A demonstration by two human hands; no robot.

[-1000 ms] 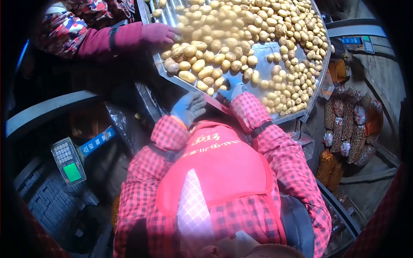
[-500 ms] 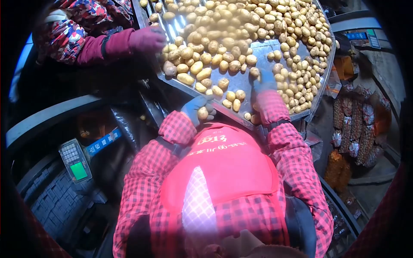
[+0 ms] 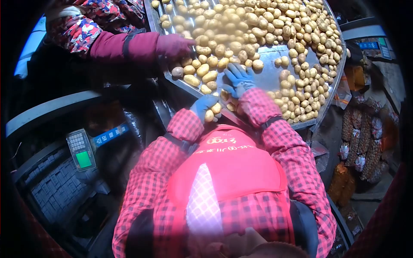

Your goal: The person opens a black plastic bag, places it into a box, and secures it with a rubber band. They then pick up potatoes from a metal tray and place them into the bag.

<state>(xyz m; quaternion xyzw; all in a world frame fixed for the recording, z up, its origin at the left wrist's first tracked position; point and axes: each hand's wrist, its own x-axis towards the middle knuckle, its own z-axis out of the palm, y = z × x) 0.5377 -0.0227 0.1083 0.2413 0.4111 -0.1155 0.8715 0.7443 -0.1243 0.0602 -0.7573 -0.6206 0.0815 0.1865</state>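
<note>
Many yellow potatoes [image 3: 209,76] lie on a metal sorting table [image 3: 267,56]. My left hand [image 3: 204,105], in a blue-grey glove, is at the table's near edge with its fingers curled around a couple of potatoes [image 3: 209,115]. My right hand [image 3: 240,80], gloved in blue, reaches onto the table with its fingers stretched out and spread. Its fingertips lie close to the nearest potatoes of the pile. A few potatoes between my two hands are partly hidden by my right hand and sleeve.
At the upper left, another person's hand in a maroon glove [image 3: 174,45] reaches over the potatoes. A scale display with a keypad [image 3: 80,149] stands at the left. Mesh sacks of potatoes [image 3: 365,133] lie on the floor at the right.
My right hand has moved left across the table from the right-hand potatoes, its fingers now spread. More potatoes show at my left hand. The other person's hand has moved right over the pile.
</note>
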